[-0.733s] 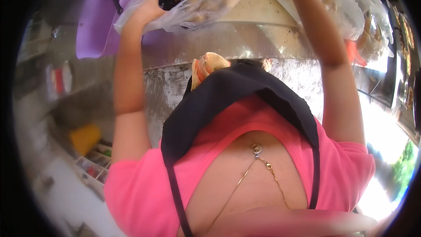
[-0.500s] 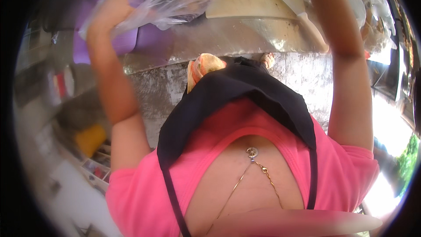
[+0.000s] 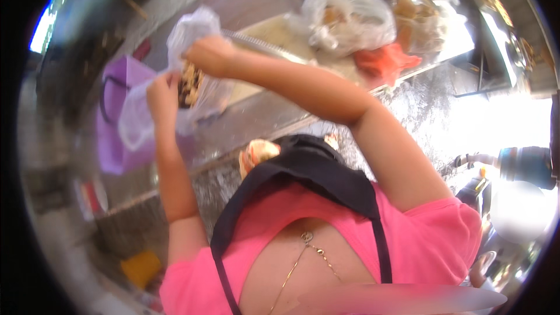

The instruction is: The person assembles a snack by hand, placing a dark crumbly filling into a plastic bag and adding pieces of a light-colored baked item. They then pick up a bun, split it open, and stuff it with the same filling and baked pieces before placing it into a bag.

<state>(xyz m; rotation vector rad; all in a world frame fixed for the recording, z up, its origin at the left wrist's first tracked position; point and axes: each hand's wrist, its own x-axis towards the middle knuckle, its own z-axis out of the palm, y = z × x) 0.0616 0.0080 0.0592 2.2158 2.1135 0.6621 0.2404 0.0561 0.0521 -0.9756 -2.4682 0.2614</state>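
My right hand (image 3: 210, 56) is closed in a fist, its fingers together and clamped on the gathered plastic of a clear bag (image 3: 213, 98). My left hand (image 3: 163, 94) is just beside it, lower and to the left, thumb and fingers pinched together on the same bag's edge. The plastic bunches up above my right fist and spreads loose and crumpled to the left of my left wrist. Between my hands, inside the bag, I see crumbly food (image 3: 189, 86), dark and tan in patches; blur hides its finer detail.

The bag is above the left part of the metal counter (image 3: 274, 105); I cannot tell whether its bottom touches the surface. Just to the left stands a purple bag (image 3: 114, 149) with a dark handle (image 3: 104, 102), partly covered by the loose plastic.

My right forearm crosses over the cream board (image 3: 280, 30), where a long blade (image 3: 262, 45) lies slanting, part of it hidden behind my arm. Farther right sits a white bag (image 3: 350, 14) with something brownish showing through, and next to it another see-through bag (image 3: 417, 20) with brown contents. A red bag (image 3: 385, 61) lies crumpled in front of them, near the counter's edge.

Nearer to me come my black apron (image 3: 297, 157), my pink shirt (image 3: 420, 233) and my gold necklace (image 3: 293, 269).
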